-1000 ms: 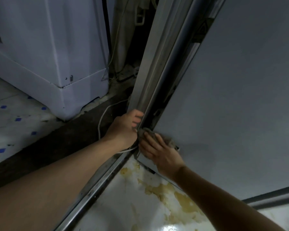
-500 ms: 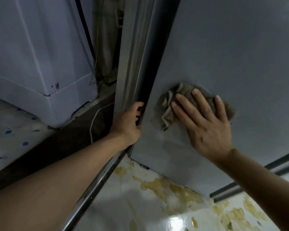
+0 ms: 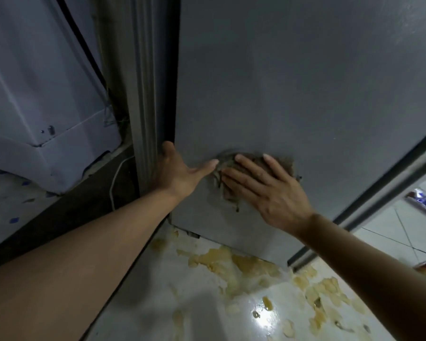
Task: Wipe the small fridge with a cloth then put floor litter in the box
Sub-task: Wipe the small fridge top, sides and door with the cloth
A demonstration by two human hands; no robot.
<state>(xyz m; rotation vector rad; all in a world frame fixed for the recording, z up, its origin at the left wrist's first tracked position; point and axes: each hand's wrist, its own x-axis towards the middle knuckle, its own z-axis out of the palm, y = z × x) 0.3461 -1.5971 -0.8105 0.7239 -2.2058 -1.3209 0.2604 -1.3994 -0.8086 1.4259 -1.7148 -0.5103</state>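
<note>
Right hand [image 3: 266,190] flat, fingers straight, pressing brown cloth [image 3: 231,183] on grey fridge [image 3: 293,82] side. Left hand [image 3: 180,171] released, spread at fridge's left edge.

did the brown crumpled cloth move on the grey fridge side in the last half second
Yes: the brown crumpled cloth slid down toward the grey fridge side's bottom edge.

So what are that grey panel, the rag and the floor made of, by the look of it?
The fridge side looks like painted sheet metal: flat, grey, matt, faintly speckled. The cloth under the right hand seems a soft woven rag, brownish, creased, with loose threads hanging. The floor appears to be glazed tile: it throws back a bright glare and shows straight joints, with yellowish stains on it.
</note>
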